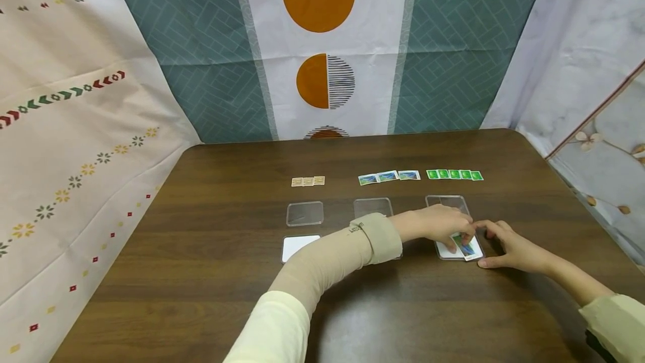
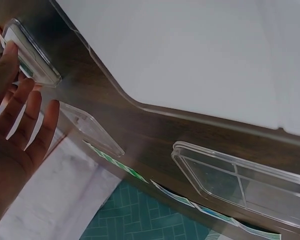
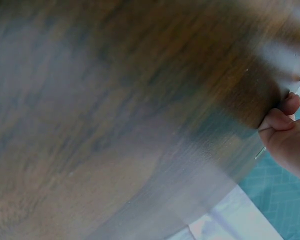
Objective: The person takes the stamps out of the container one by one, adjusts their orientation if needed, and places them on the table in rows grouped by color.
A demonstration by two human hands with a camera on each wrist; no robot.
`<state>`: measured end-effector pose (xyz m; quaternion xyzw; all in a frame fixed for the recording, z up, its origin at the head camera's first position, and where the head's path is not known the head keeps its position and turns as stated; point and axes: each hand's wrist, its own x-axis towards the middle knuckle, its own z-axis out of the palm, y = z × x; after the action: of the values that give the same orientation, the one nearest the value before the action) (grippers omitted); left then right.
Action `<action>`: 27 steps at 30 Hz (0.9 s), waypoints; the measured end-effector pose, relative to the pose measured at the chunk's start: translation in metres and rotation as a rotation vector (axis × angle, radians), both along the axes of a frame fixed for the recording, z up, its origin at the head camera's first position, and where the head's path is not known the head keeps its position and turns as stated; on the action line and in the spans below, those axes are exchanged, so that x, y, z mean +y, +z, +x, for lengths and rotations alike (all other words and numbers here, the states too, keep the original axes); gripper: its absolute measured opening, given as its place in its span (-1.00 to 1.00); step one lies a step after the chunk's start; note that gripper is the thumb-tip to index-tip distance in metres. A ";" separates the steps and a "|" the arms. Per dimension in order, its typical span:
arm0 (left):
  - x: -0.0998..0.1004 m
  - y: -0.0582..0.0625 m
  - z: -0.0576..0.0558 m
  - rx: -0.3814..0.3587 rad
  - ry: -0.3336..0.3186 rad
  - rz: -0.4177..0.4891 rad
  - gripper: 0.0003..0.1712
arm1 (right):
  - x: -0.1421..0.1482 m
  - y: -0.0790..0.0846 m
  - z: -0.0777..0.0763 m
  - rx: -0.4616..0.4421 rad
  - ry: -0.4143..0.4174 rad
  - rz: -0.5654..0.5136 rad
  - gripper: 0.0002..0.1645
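At the table's right, a clear plastic case point(image 1: 445, 253) with a white bottom lies beneath both hands. My left hand point(image 1: 443, 223) reaches across and pinches a blue-green landscape stamp point(image 1: 471, 250) low over the white surface, the stamp slanting past its near edge. Thumb and forefinger of my right hand point(image 1: 514, 248) hold the case at its right corners. In the left wrist view, the left hand point(image 2: 22, 110) has its other fingers spread beside the case point(image 2: 37, 65). Only part of the right hand point(image 3: 287, 135) shows in the right wrist view.
Behind the case lies a clear lid point(image 1: 445, 200), with two more lids point(image 1: 304, 213) point(image 1: 373, 206) leftward. Another white-bottomed case point(image 1: 297, 245) sits left; one more is mostly under the left sleeve. Beige stamps point(image 1: 308, 181), blue landscape stamps point(image 1: 388, 176) and green stamps point(image 1: 454, 174) line the back.
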<state>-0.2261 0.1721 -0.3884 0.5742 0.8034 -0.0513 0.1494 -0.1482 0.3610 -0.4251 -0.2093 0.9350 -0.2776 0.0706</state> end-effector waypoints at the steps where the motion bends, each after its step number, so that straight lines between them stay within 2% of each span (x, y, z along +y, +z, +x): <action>1: 0.000 0.000 0.000 0.000 0.001 -0.002 -0.65 | 0.000 0.000 0.000 -0.001 0.003 -0.001 -0.20; 6: 0.002 0.000 -0.003 -0.002 0.008 -0.007 -0.54 | -0.001 0.000 -0.001 -0.006 0.003 0.000 -0.18; 11: 0.004 0.000 -0.004 -0.009 0.026 -0.011 -0.51 | -0.001 -0.001 -0.002 -0.009 0.004 -0.002 -0.19; 18: 0.010 0.000 -0.006 -0.034 0.059 -0.044 -0.56 | 0.000 0.000 -0.002 -0.006 0.005 0.000 -0.20; 27: 0.015 0.000 -0.004 -0.049 0.075 -0.076 -0.67 | 0.001 -0.002 0.001 0.047 0.016 0.010 -0.20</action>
<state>-0.2304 0.1867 -0.3882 0.5386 0.8179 -0.0620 0.1923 -0.1474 0.3619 -0.4272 -0.2228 0.9360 -0.2674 0.0518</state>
